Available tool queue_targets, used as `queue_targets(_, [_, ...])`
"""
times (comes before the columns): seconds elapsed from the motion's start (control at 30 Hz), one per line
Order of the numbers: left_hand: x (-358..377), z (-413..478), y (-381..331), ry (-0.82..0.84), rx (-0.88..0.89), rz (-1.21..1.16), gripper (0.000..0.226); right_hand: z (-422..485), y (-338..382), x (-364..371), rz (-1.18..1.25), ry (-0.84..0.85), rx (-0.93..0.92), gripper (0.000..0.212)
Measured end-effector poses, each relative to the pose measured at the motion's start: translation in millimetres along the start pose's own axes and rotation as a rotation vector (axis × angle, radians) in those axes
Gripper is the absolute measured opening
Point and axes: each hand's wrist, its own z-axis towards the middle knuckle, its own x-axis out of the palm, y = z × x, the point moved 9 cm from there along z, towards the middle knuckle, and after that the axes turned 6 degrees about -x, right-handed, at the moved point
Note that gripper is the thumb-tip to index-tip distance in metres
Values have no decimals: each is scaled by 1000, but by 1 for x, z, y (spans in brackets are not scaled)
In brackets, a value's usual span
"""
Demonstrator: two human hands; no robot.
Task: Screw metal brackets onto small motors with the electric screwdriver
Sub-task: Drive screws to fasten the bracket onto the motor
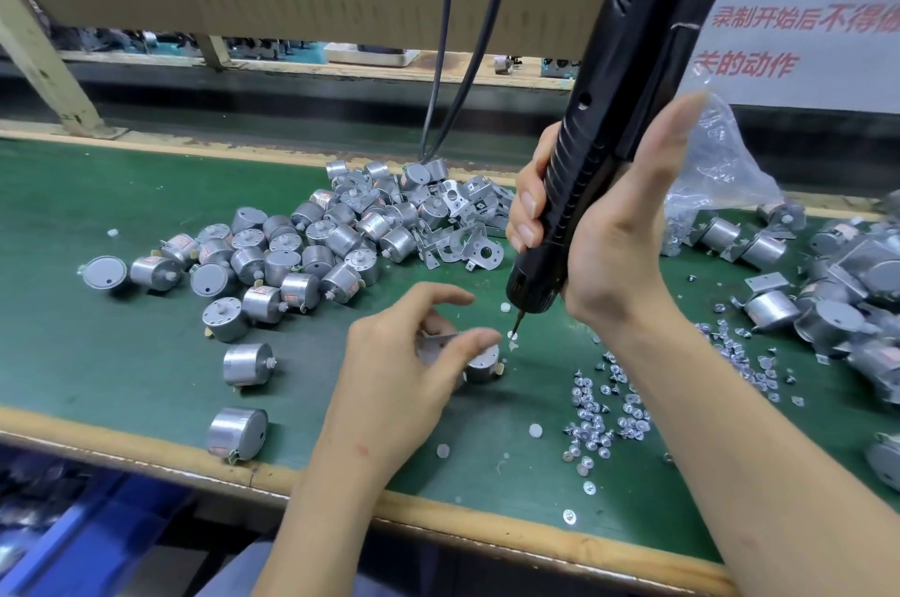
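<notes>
the left hand [404, 367] sits low at the middle of the green tabletop [146, 353], thumb and fingers curled round a small motor [484, 365] that rests on the surface. hand and motor are both blurred. i cannot tell whether the pale metal piece under the palm is a bracket.

the right hand [604, 231] is just beside and above the left hand. it is wrapped round the lower grip of a black electric screwdriver [633, 85], which is held nearly upright with its top leaning to the right. the bit tip [517, 321] points down just right of the small motor and meets a screw [511, 334] lying on the tabletop, close to the left thumb.

behind the left hand lies a heap of bare motors [292, 255], and a single motor [237, 433] sits apart near the front edge. a heap of metal brackets [467, 226] touches the right side of the motor heap. loose screws [599, 421] are scattered beneath the right forearm. at the far right, motors with brackets fitted [837, 304] are piled together.

a crumpled clear plastic bag [721, 158] lies behind the right hand; what it holds cannot be made out. two black cables [440, 61] hang down to the back of the tabletop.
</notes>
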Motion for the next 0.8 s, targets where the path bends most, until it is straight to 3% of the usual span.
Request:
queue_targets(0.1, [-18,6,13,-58,-90,-27,32,2,-3,-5,-78,-27,-11,76])
queue_targets(0.2, [-22,7,22,-48,-116,89,30,5,-9,-13,-149,-44,-17,76])
queue_targets(0.57, [-6,-3,36,217,-217,248,47,6,-29,-21,-205,-55,56,76])
queue_targets(0.8, [-9,-2,29,193,-125,295,45,5,-25,-18,-209,-48,34,73])
